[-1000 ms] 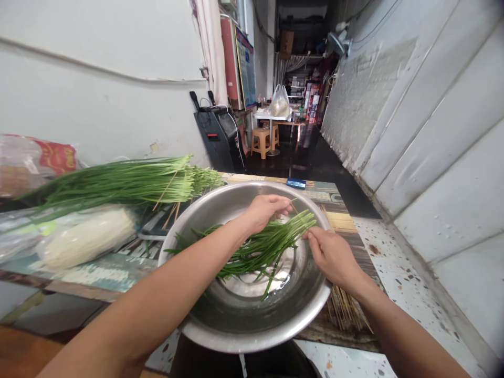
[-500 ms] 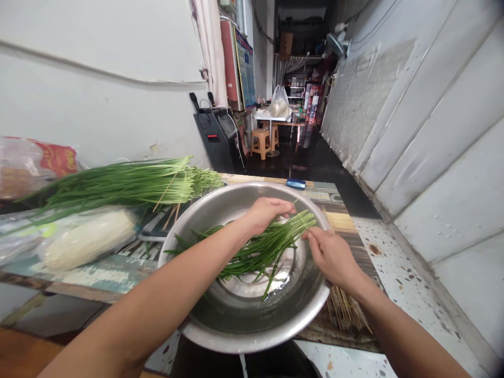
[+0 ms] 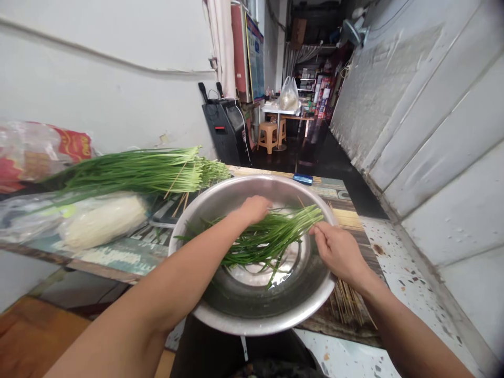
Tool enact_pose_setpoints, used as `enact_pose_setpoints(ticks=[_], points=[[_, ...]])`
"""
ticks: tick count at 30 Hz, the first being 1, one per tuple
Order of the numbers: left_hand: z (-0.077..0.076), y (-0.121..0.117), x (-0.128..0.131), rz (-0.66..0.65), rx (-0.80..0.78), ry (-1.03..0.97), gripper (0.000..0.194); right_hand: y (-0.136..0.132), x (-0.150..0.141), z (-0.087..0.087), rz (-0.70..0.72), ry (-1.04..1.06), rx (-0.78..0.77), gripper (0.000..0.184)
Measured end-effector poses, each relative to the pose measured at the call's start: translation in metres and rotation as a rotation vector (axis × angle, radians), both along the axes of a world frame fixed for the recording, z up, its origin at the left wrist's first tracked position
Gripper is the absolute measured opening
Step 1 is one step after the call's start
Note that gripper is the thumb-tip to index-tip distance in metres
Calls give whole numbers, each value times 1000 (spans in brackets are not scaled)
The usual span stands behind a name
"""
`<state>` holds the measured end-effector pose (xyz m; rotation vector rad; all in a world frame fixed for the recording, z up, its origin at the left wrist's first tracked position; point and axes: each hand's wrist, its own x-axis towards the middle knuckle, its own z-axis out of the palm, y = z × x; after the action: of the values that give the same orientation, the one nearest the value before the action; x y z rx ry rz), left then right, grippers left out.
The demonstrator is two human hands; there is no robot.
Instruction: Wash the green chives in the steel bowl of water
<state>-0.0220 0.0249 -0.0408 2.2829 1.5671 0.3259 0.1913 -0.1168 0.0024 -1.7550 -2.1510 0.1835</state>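
A bunch of garlic chives (image 3: 271, 236) lies in a wide metal basin (image 3: 260, 325), pale cut ends toward the right. The tip of a thin bamboo skewer (image 3: 301, 201) pokes out past those ends, in line with my right hand (image 3: 334, 247). That hand is closed in a pinch at the near side of the ends, on the skewer's other end, which its fingers mostly cover. Over the far side of the chives is my left hand (image 3: 255, 209), back toward me, its fingers largely hidden. Shallow water glints at the bottom of the basin.
On the table left of the basin lie a larger heap of chives (image 3: 142, 170) and a bagged white block (image 3: 104, 220). Several loose skewers (image 3: 348, 304) lie to the right. A blue object (image 3: 303, 179) sits behind the basin. A black speaker (image 3: 226, 128) stands by the wall.
My left hand has moved left along the chives, away from the pale ends. My right hand keeps its pinch beside them. The whole view has shifted slightly.
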Motion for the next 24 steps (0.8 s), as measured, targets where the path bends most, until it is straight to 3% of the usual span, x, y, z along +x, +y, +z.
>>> enact_pose_setpoints(ticks=[3,6,10,17,24], points=[[-15,6,-3,-56,-65,51,27,1,1,-1,8,1,15,30],[-19,11,-5,-28,-59,-11,23,1,0,-2,13,-10,28,29],[-13,14,-9,-2,-56,-76,5,2,0,-1,1,-41,20,30],[-7,12,-11,29,-22,-232,29,0,-3,1,-9,-40,-17,30],[4,8,-4,40,-1,-294,32,-1,-6,4,-24,-34,-5,29]])
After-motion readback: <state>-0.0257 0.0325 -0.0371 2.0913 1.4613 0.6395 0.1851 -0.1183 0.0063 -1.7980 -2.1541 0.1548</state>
